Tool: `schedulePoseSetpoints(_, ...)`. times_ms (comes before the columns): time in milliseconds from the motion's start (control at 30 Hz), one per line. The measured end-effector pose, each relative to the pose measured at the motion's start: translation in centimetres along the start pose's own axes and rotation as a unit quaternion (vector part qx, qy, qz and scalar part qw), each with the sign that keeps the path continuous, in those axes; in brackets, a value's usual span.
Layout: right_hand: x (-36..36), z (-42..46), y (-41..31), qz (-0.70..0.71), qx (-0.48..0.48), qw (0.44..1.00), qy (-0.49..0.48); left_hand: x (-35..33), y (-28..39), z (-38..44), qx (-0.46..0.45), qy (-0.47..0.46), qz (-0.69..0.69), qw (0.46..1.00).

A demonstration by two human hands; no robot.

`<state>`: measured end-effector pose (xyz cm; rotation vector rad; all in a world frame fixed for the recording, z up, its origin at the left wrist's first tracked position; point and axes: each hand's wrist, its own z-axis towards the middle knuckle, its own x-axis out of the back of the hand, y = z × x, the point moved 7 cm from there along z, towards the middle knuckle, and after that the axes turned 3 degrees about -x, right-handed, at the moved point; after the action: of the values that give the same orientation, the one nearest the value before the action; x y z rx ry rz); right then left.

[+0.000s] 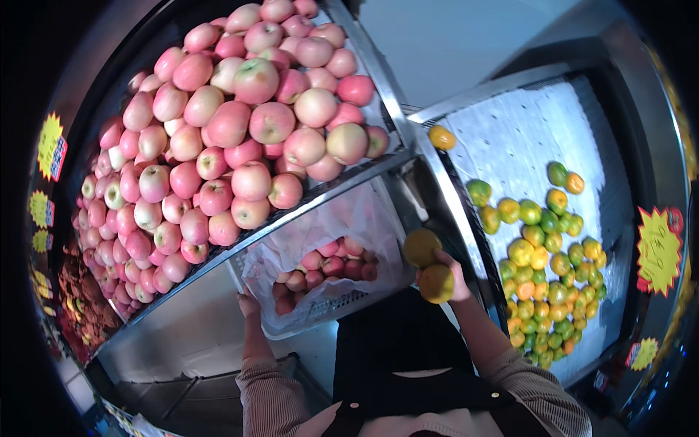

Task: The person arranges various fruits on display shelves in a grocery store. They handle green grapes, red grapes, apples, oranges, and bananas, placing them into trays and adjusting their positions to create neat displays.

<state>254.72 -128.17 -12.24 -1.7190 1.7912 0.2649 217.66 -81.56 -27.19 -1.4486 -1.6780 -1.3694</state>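
My left hand [248, 304] grips the left edge of a white plastic crate [311, 322], its fingers partly hidden. A thin translucent plastic liner [322, 232] covers the crate's inside, and red apples [313, 278] lie in it. My right hand [456, 277] holds two round yellow-brown fruits, one fruit [421, 247] beyond the other fruit [436, 284]. Their exact kind is hard to tell. This hand is between the crate's right side and the metal edge of the citrus display.
Pink apples [227, 124] are heaped on a sloped metal-edged stand [327, 198] at left. Green and orange mandarins [546, 273] lie on a white-lined display [508, 142] at right; one mandarin [441, 137] sits by its corner. Yellow price signs [659, 251] line the outer edges.
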Motion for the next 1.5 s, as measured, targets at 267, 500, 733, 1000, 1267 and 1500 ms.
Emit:
schedulePoseSetpoints(267,-5.1,-10.2,0.1,0.031,0.007,0.999,-0.022,6.7,19.2,-6.6,-0.276,-0.055,0.034,0.959)
schedulePoseSetpoints(500,-6.5,-19.2,7.3,-0.064,0.030,0.996,-0.061,12.2,43.7,-40.6,-0.724,-0.466,-0.030,0.507)
schedulePoseSetpoints(733,-1.9,-25.1,8.9,0.065,0.115,0.985,-0.109,8.4,46.3,-51.5,-0.709,-0.617,0.050,0.338)
schedulePoseSetpoints(1000,8.9,-38.3,7.9,0.082,0.266,0.957,-0.083,9.8,70.9,-65.5,-0.664,-0.591,-0.150,0.433)
schedulePoseSetpoints(1267,13.3,-48.8,2.2,-0.048,0.244,0.969,0.006,10.7,95.4,-78.3,-0.727,-0.306,-0.281,0.547)
schedulePoseSetpoints(1500,15.5,-63.4,-13.1,0.037,0.545,0.822,0.158,3.7,99.2,-82.2,-0.744,-0.263,-0.258,0.557)
